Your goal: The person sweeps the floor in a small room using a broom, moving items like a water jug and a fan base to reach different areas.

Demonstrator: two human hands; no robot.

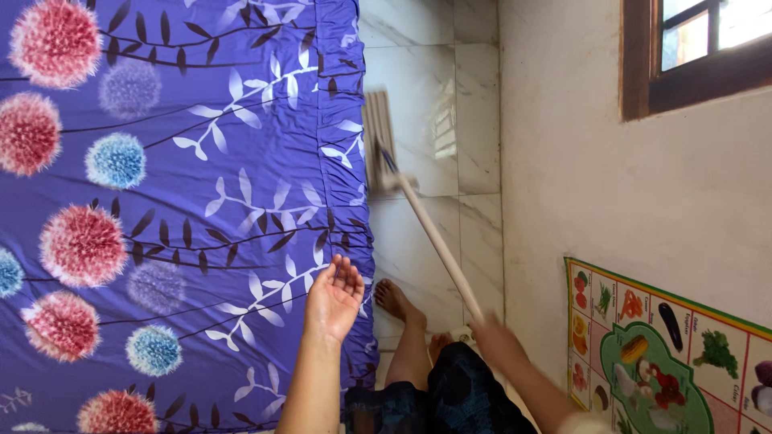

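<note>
flat mop with a long pale wooden handle [438, 241] and a narrow beige head [376, 141] lies on the white marble-look floor tiles [418, 80], the head right beside the frilled skirt of the bed. bed [161, 201] wears a purple cotton sheet printed with red and blue puffball flowers and white leaf sprigs. right hand [494, 337], blurred, is wrapped around the near end of the handle, away from the bed. left hand [334, 297] hovers open, palm up and fingers loose, over the bed's edge, holding nothing. the mop looks light and stiff, the smooth handle maybe a bit slippery; a hold farther down the shaft would likely steady it. bare feet [394, 299] stand beside the bed; a picture chart of vegetables [667, 354] hangs on the rough cream wall.
</note>
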